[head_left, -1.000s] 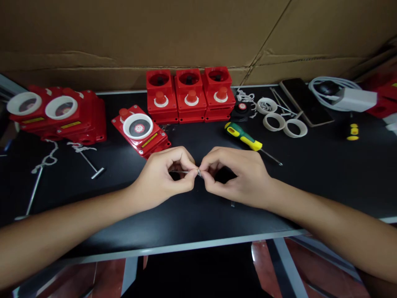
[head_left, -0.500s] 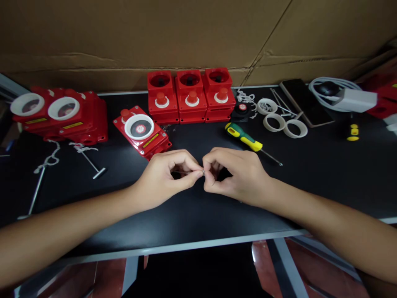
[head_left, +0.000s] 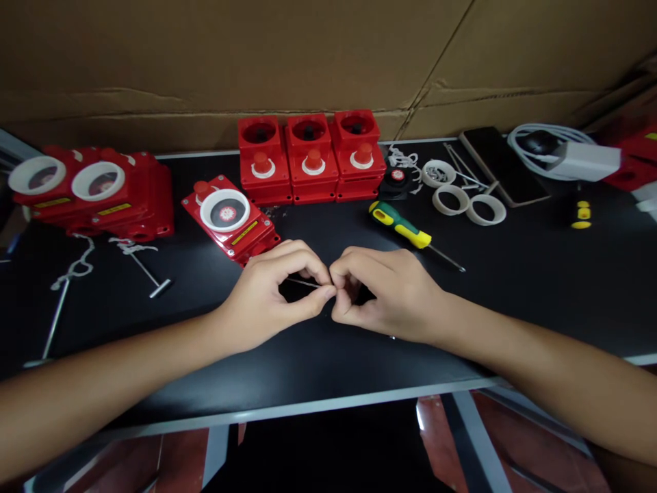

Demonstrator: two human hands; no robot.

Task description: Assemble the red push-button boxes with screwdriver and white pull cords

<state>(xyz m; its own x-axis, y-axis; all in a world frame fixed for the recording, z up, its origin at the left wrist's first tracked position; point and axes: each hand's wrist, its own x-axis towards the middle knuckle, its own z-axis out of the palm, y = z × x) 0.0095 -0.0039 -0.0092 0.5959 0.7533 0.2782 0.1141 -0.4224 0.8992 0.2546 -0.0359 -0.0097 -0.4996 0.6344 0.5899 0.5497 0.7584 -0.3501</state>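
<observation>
Black bench (head_left: 538, 287) fronted by a pale edge, cardboard behind it. Nearest, the two hands meet over its middle: the left hand (head_left: 267, 294) pinches a thin metal pin (head_left: 302, 281) between thumb and forefinger, and the right hand (head_left: 384, 294), fingers curled shut, nips at the pin's tip where the fingertips touch. What the right holds there is too small to tell.

Just beyond lies a red box (head_left: 230, 218) with a white ring and yellow label, and a green-and-yellow screwdriver (head_left: 403, 228). To the left, two pins with white string (head_left: 76, 263) lie loose in front of finished boxes (head_left: 92, 192), so the stringing looks partly done. Farther back stand three open boxes (head_left: 309, 161), ringless, with spare rings (head_left: 467, 205) to their right: judging by these, more remains. Labels are too small to read.
</observation>
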